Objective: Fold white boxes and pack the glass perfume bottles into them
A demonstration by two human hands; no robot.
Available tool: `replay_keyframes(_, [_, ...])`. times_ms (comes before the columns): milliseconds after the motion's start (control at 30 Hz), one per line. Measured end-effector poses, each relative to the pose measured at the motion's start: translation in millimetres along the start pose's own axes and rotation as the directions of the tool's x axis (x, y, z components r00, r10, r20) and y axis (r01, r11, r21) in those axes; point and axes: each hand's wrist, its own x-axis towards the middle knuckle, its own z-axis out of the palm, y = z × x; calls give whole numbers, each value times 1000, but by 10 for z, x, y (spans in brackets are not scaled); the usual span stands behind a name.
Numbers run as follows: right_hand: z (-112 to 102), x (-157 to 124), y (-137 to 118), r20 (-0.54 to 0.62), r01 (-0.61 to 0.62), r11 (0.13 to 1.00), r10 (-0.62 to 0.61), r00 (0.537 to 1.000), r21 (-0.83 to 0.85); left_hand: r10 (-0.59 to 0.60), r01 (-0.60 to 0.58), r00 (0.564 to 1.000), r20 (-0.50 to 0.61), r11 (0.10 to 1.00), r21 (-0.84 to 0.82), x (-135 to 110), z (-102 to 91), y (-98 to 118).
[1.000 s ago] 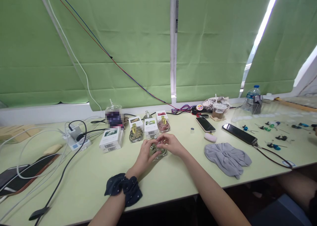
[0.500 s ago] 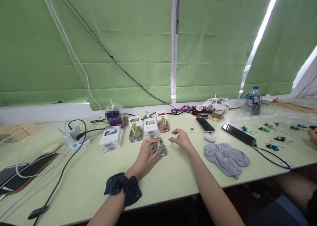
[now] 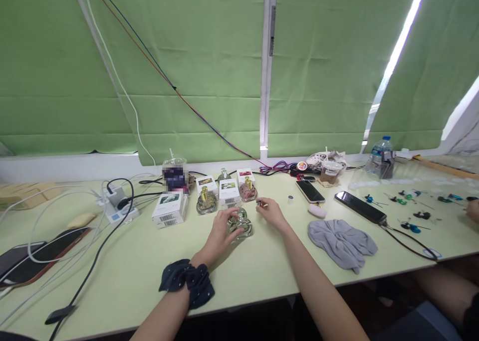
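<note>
My left hand (image 3: 220,234) wraps around a clear glass perfume bottle (image 3: 241,225) standing on the pale green table (image 3: 123,276). A dark scrunchie (image 3: 187,282) sits on that wrist. My right hand (image 3: 271,213) hovers just right of the bottle, fingers pinched on a small dark thing I cannot make out. Behind them stand two more perfume bottles with gold caps, one clear (image 3: 205,202), one pinkish (image 3: 247,190), among small white boxes (image 3: 229,192).
A larger white box (image 3: 169,209), a power strip (image 3: 116,205) with cables, phones (image 3: 310,190) and a grey cloth (image 3: 342,237) lie around. Small blue and green tools (image 3: 409,226) sit far right, near another person's hand (image 3: 473,210). A water bottle (image 3: 376,154) stands at the back.
My right hand left the bottle, moved out to the right, then came partly back with fingers pinched. My left hand stayed on the bottle.
</note>
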Motion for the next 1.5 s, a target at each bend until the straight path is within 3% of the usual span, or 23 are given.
replay_keyframes(67, [-8, -4, -64, 30, 41, 978, -48, 998, 203, 2, -2, 1000, 0, 1000, -9, 1, 0, 4])
replay_keyframes(167, [-28, -39, -162, 37, 90, 864, -124, 992, 496, 5, -5, 1000, -1, 1000, -21, 0, 4, -6])
replay_keyframes(267, [-54, -101, -259, 32, 152, 802, -208, 978, 578, 7, -7, 1000, -12, 999, -31, -9, 11, -28])
replay_keyframes(433, [-15, -209, -404, 9, 316, 775, -383, 924, 547, 7, -8, 999, -31, 999, -52, -28, 12, -23])
replay_keyframes(700, [151, -328, -537, -5, 424, 785, -473, 881, 453, 17, -18, 1000, -21, 998, -56, -38, -2, 18])
replay_keyframes(1067, [167, -317, -511, 106, 458, 852, -495, 862, 255, 55, -57, 998, 37, 997, 46, -8, -24, 64])
replay_keyframes(1500, [154, -288, -459, 177, 377, 879, -437, 882, 291, -1, 0, 997, 75, 1000, 22, -8, -50, 114])
